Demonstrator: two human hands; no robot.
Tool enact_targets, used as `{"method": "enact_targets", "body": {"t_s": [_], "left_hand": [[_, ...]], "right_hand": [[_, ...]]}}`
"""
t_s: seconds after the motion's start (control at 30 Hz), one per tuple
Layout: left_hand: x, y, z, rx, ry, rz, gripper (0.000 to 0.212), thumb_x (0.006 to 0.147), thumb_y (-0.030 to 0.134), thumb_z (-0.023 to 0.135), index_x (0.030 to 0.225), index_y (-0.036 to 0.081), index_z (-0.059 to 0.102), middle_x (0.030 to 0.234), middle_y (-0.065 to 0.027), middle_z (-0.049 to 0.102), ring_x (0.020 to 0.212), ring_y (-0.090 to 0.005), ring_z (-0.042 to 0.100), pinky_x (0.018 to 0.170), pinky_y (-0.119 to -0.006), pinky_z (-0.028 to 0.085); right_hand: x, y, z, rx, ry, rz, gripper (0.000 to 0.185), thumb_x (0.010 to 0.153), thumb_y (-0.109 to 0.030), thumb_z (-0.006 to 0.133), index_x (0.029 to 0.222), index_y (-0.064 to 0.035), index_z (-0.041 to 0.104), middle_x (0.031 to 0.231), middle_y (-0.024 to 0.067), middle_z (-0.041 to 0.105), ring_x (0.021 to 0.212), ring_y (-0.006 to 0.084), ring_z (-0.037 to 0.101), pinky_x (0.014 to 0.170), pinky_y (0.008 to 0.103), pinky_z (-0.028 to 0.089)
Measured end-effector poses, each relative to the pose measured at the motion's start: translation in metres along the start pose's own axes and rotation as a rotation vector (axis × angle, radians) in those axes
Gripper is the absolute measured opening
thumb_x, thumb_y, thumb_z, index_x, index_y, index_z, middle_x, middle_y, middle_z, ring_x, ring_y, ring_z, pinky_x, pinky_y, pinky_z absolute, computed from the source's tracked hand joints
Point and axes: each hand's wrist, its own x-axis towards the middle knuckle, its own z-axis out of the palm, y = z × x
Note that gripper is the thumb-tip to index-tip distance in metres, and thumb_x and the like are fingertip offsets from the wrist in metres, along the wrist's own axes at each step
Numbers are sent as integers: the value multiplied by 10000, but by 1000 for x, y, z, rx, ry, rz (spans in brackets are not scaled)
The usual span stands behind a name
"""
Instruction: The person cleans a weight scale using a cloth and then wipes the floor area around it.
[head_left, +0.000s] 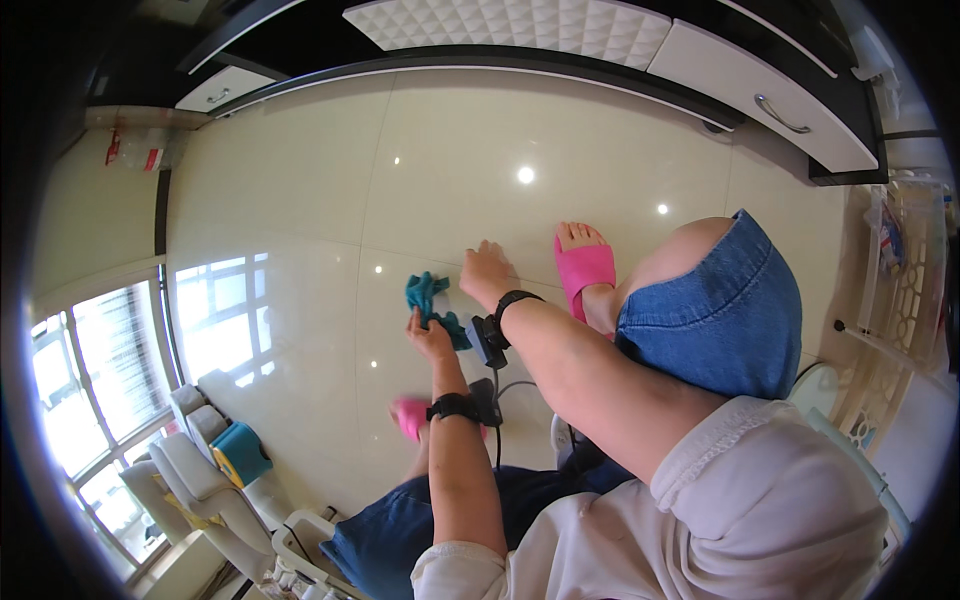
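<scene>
A bunched teal cloth (424, 288) hangs from my left hand (431, 339), pinched between the thumb and fingers. Part of the cloth trails to the right behind that hand. To the right of the cloth, my right hand (486, 273) is low over the glossy tiled floor (442, 187), its fingers pointing down and partly hidden by the back of the hand. Nothing shows in it. Black straps with small cabled devices, one on the right wrist (491, 334) and one on the left forearm (472, 405), are worn on both arms.
My feet are in pink slippers (585, 266) on either side of my hands. A low cabinet with white drawers (765, 97) runs along the far side. Grey cushioned seating (187, 465) and a teal-and-yellow box (240, 454) stand at lower left. A lattice panel (900, 300) is at right.
</scene>
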Motion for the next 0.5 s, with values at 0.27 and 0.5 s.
{"method": "enact_targets", "body": {"t_s": [0.27, 0.5], "left_hand": [[45, 24, 59, 554, -64, 11, 577, 752, 138, 600, 1319, 90, 507, 1440, -287, 302, 1309, -421, 335, 1075, -486, 281], [3, 83, 96, 386, -559, 810, 540, 701, -6, 562, 1234, 85, 577, 1440, -194, 356, 1301, -419, 345, 1074, -471, 312]], "right_hand": [[74, 54, -22, -182, 399, -92, 402, 858, -132, 517, 1255, -65, 520, 1466, 203, 304, 1378, 381, 245, 1054, 529, 322], [78, 84, -27, -207, 294, 29, 657, 784, -127, 594, 1384, -19, 350, 1481, 276, 214, 1382, 427, 206, 1036, 489, 378]]}}
